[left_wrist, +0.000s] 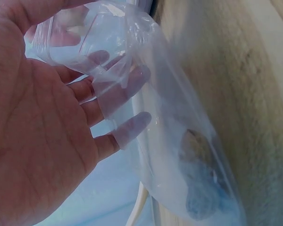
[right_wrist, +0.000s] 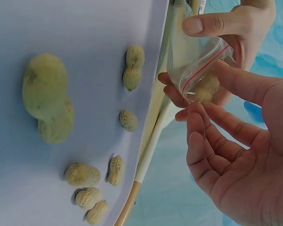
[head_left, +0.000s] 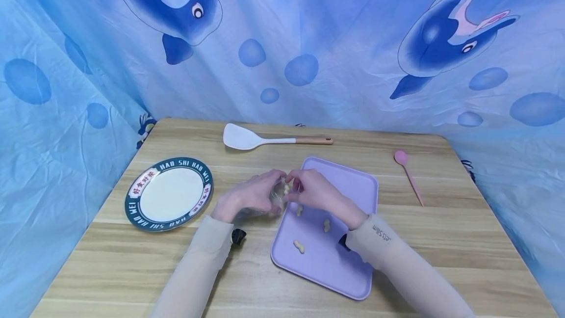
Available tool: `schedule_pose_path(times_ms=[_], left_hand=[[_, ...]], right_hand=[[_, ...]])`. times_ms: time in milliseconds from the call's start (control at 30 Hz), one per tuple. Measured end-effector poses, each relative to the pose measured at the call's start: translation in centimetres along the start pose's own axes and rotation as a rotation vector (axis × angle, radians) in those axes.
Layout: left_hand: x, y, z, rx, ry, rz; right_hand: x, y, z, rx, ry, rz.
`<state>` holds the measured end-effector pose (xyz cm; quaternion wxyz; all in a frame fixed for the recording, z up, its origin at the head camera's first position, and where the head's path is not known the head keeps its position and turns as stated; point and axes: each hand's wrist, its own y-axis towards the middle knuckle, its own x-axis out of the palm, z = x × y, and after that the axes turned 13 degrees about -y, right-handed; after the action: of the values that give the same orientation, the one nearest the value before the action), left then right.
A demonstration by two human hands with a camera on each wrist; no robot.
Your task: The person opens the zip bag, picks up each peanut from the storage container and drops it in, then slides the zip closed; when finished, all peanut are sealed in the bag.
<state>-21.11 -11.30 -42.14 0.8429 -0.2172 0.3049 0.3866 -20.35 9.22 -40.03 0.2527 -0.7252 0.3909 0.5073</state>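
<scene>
My left hand (head_left: 260, 193) holds a clear zip bag (left_wrist: 170, 117) with a red line along its mouth, its fingers spread behind the plastic. One peanut (left_wrist: 198, 174) lies low inside the bag. At the bag's mouth, my right hand (head_left: 314, 189) pinches another peanut (right_wrist: 206, 89) between thumb and fingertips, partly behind the plastic. Both hands meet over the left edge of a purple tray (head_left: 282, 259). Several peanuts lie spread on the tray, one (head_left: 298, 246) near its front left; in the right wrist view a large one (right_wrist: 47, 96) appears closest.
Left of the hands is a white plate with a dark green lettered rim (head_left: 204, 171). A white spatula (head_left: 247, 137) with a wooden handle lies at the back of the table (head_left: 110, 264). A small pink spoon (head_left: 408, 175) lies right of the tray. Behind hangs a blue dolphin-print curtain (head_left: 353, 23).
</scene>
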Motion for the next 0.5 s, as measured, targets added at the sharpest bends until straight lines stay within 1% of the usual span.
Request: schedule_pose_path(times_ms=[300,500], left_hand=[[0.21,0.03,-0.02,0.004,0.006,0.012],[0.13,0.01,0.06,0.01,0.002,0.016]], right_hand=[[0.1,-0.14,-0.26,0.023,0.011,-0.022],[0.06,-0.24,-0.25,0.017,0.021,-0.012]])
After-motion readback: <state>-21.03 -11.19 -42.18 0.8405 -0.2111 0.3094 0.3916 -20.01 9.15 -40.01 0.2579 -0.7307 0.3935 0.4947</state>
